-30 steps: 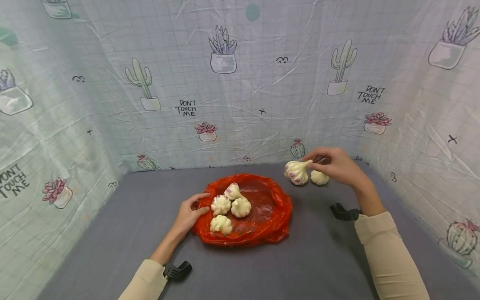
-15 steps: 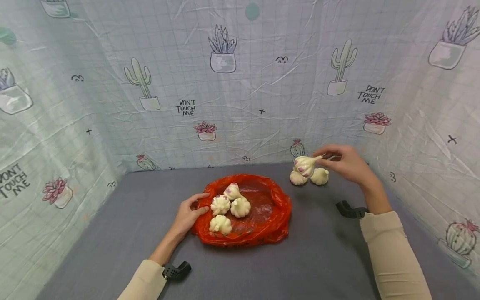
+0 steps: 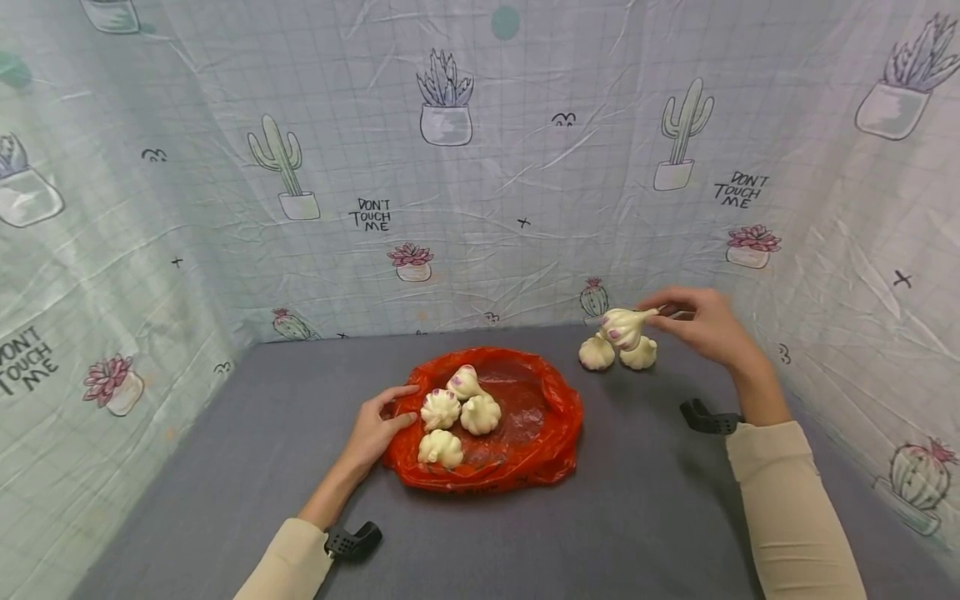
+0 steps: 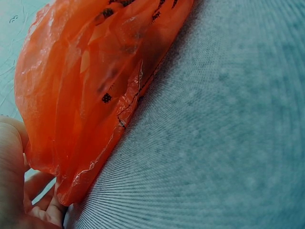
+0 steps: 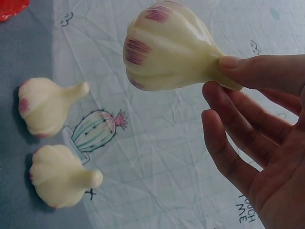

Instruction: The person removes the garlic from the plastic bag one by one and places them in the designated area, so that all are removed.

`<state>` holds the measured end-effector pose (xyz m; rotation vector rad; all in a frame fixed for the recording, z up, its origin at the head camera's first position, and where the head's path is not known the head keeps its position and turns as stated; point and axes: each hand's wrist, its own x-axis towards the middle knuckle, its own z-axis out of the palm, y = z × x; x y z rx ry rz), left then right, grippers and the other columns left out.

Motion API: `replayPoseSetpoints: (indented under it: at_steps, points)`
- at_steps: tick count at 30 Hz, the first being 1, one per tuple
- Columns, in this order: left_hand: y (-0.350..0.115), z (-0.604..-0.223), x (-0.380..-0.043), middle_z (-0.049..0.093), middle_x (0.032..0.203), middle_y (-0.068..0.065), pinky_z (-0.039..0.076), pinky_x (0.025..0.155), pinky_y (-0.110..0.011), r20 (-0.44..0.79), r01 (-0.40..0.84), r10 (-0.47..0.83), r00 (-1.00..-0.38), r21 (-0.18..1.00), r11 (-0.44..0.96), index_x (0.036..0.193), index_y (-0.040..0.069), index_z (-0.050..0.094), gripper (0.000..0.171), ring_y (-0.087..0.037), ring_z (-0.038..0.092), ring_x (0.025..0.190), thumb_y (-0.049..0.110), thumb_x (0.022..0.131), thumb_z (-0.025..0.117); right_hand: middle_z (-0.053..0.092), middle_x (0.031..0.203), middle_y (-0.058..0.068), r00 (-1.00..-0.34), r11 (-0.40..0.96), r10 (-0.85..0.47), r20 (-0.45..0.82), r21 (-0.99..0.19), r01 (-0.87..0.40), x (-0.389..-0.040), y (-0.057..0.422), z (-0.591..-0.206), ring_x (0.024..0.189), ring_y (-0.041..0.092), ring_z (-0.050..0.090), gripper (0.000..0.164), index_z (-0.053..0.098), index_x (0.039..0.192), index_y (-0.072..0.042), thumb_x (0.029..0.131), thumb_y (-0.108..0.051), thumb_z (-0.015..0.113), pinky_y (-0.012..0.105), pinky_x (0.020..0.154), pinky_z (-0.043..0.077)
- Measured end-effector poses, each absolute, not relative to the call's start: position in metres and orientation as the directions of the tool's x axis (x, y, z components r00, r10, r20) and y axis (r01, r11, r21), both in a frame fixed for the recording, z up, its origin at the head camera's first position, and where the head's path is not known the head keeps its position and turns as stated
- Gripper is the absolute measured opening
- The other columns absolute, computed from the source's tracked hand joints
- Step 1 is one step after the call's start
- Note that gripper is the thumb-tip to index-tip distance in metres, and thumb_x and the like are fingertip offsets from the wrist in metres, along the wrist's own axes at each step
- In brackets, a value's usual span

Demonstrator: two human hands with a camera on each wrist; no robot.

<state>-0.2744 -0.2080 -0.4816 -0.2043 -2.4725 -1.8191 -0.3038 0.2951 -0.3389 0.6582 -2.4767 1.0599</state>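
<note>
My right hand holds a garlic bulb by its neck, thumb against fingertips, raised over the back right of the table. The right wrist view shows this cream bulb with purple streaks, its neck between thumb and fingers. Below it, two more garlic bulbs lie side by side, a left one and a right one. A red plastic bag lies wide open mid-table with several bulbs inside, among them one near its front. My left hand grips the bag's left rim; in the left wrist view its fingers partly hide behind the plastic.
The grey cloth-covered table ends at a printed plant-pattern curtain, which closes in the back and both sides. Each wrist carries a black camera mount, the left one close over the table.
The right hand has carried its garlic bulb to the right and slightly up, bringing the left of the two table bulbs into sight. My left hand and the bag have stayed put.
</note>
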Motion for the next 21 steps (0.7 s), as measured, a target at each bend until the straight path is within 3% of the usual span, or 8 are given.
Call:
replayPoseSetpoints:
  at_steps: [11,21]
  points:
    - [-0.209,-0.482,-0.275,0.064,0.139,-0.019,0.054,0.083,-0.021,0.132,0.148,0.074,-0.989,0.939,0.31,0.138,0.008,0.066,0.046,-0.02,0.064,0.11,0.005,0.093,0.072,0.073,0.113,0.019,-0.856,0.639,-0.194,0.479,-0.6,-0.481,-0.307,0.313,-0.343,0.087,-0.01,0.061,0.022,0.077,0.116,-0.002,0.095,-0.01,0.073,0.01,0.074,0.051]
    - [-0.209,-0.482,-0.275,0.063,0.14,-0.019,0.053,0.083,-0.02,0.135,0.151,0.07,-0.988,0.934,0.324,0.139,0.007,0.065,0.046,-0.018,0.063,0.111,0.006,0.093,0.072,0.071,0.103,-0.015,-0.888,0.664,-0.127,0.442,-0.628,-0.407,-0.307,0.332,-0.346,0.084,-0.011,0.061,0.027,0.075,0.12,-0.001,0.095,-0.012,0.074,0.015,0.068,0.052]
